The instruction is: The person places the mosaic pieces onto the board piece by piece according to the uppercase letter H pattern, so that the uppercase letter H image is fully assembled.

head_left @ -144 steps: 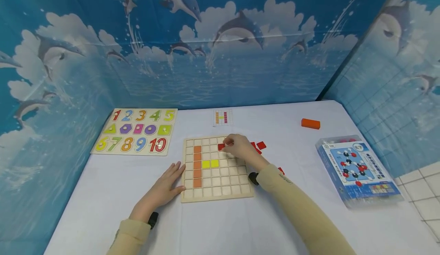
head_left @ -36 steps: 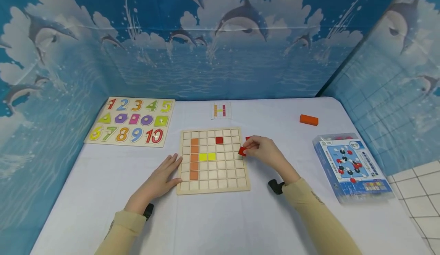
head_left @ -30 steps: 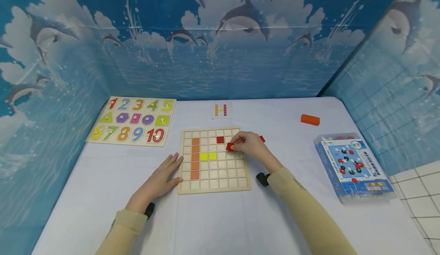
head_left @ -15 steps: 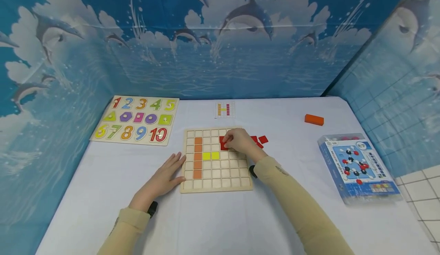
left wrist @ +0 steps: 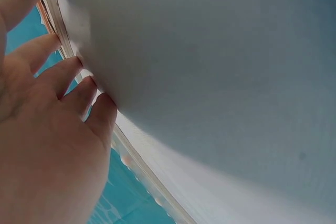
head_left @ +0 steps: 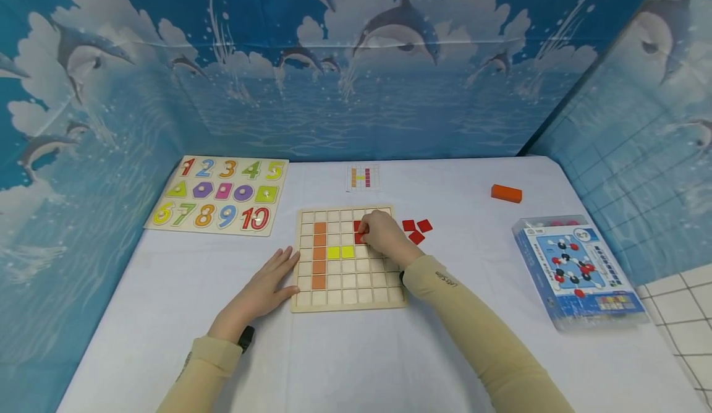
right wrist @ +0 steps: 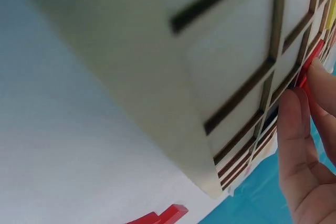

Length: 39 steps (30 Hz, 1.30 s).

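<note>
Under everything is the white-covered table (head_left: pixel 345 363). The grid board (head_left: pixel 349 308) lies flat on it, with the number board (head_left: pixel 214 198) off its far-left corner and the boxed molecule set (head_left: pixel 578 271) well to its right.

The left hand (head_left: pixel 261 292) rests at the grid board's left edge, its fingers straight and a little apart, fingertips touching the side. The right hand (head_left: pixel 384 234) reaches in over the grid board's right part, thumb and finger together, pinching a red tile (head_left: pixel 358 238). That tile is in the grid board's fifth column from the left, third row from the far edge; whether it sits flush cannot be told.

Beyond the far edge lies the picture card (head_left: pixel 364 178); the orange block (head_left: pixel 506 193) is away past the far-right corner. On the grid board, five orange tiles (head_left: pixel 319 253) run near to far in the second column, and two yellow tiles (head_left: pixel 333 252) sit beside the middle one.

The spare red tiles (head_left: pixel 424 225), three of them, lie just off the grid board's right edge, rightward of the pinching fingers. The right hand is much the nearer. Being square, they show no long axis.
</note>
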Available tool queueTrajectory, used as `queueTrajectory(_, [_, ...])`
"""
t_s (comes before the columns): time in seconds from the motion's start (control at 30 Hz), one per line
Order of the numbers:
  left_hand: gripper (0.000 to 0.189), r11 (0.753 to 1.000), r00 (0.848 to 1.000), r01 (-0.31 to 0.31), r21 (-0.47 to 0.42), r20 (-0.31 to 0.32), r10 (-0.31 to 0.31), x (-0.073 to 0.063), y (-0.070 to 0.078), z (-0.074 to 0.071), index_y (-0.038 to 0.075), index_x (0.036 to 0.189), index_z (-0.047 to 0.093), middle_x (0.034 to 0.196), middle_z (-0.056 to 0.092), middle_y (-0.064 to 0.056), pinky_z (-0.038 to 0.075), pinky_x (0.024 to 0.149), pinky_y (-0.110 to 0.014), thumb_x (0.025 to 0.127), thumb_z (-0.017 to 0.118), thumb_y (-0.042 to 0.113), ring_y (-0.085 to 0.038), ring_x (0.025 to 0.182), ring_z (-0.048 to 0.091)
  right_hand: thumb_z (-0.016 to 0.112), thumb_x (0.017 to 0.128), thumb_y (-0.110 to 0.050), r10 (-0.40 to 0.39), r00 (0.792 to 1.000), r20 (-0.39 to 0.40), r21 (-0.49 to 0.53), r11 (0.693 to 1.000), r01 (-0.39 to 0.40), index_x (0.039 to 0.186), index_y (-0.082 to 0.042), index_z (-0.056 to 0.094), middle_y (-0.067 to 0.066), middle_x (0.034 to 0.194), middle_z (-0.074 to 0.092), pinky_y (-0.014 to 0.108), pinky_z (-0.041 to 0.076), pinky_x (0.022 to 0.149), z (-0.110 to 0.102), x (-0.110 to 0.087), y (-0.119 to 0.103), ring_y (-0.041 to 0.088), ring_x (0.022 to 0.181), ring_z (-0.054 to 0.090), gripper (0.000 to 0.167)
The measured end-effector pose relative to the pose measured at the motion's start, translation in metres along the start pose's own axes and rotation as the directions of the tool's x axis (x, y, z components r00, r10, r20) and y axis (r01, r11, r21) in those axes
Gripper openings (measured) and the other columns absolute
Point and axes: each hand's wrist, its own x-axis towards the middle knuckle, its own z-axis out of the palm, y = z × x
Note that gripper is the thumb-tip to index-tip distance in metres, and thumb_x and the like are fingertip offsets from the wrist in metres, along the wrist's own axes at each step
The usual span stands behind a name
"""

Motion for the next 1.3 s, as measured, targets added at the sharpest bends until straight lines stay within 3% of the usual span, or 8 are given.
queueTrajectory(0.3, [0.074,1.000,1.000,-0.009,-0.004,-0.002,0.009,0.000,-0.002,0.002,0.010,0.155,0.030,0.164,0.019,-0.014,0.020,0.121,-0.058,0.094,0.066,0.028,-0.037,0.153,0.012,0.069,0.091,-0.010,0.054,0.998,-0.019,0.085,0.995,-0.052,0.103,-0.006,0.073,0.007,0.102,0.068,0.033,0.054,0.084,-0.001,-0.009,0.004,0.020,0.092,0.058,0.013])
queueTrajectory(0.47, [0.074,1.000,1.000,-0.015,-0.014,-0.007,0.015,-0.001,-0.003,0.002,0.010,0.155,0.030,0.164,0.019,-0.014,0.020,0.121,-0.058,0.094,0.066,0.029,-0.037,0.153,0.012,0.069,0.091,-0.009,0.043,0.997,-0.063,0.124,0.992,-0.035,0.107,-0.004,0.072,0.008,0.102,0.069,0.034,0.056,0.083,-0.013,-0.020,0.014,0.021,0.091,0.061,0.017])
queueTrajectory(0.67, [0.073,1.000,1.000,-0.022,-0.014,-0.013,0.022,-0.001,-0.004,0.002,0.010,0.155,0.030,0.164,0.020,-0.015,0.021,0.121,-0.058,0.094,0.067,0.028,-0.037,0.152,0.012,0.068,0.092,-0.013,0.047,0.995,-0.089,0.154,0.988,-0.032,0.113,-0.003,0.071,0.012,0.107,0.071,0.037,0.055,0.085,-0.037,-0.032,0.038,0.024,0.097,0.064,0.023])
queueTrajectory(0.9, [0.074,1.000,1.000,-0.015,-0.015,-0.010,0.015,-0.001,-0.004,0.002,0.011,0.156,0.030,0.164,0.020,-0.014,0.021,0.121,-0.058,0.094,0.066,0.029,-0.036,0.153,0.012,0.066,0.094,-0.019,0.179,0.981,-0.078,0.214,0.964,-0.158,0.122,-0.005,0.067,0.015,0.114,0.068,0.039,0.057,0.085,-0.061,-0.039,0.077,0.026,0.097,0.064,0.031])
queueTrajectory(1.1, [0.074,1.000,1.000,0.000,-0.011,-0.009,0.000,0.000,-0.005,0.003,0.012,0.156,0.030,0.165,0.020,-0.013,0.022,0.121,-0.058,0.094,0.066,0.029,-0.035,0.153,0.012,0.063,0.096,-0.024,0.254,0.965,-0.060,0.264,0.937,-0.230,0.130,-0.009,0.061,0.016,0.126,0.063,0.046,0.053,0.096,-0.070,-0.042,0.106,0.031,0.108,0.060,0.037])
queueTrajectory(1.3, [0.073,1.000,1.000,0.004,-0.014,-0.010,-0.004,0.000,-0.004,0.003,0.013,0.156,0.030,0.165,0.019,-0.012,0.022,0.121,-0.057,0.094,0.066,0.029,-0.035,0.153,0.011,0.063,0.096,-0.025,0.282,0.959,-0.038,0.334,0.908,-0.253,0.133,-0.010,0.058,0.017,0.129,0.061,0.048,0.051,0.102,-0.071,-0.044,0.119,0.033,0.114,0.058,0.040])
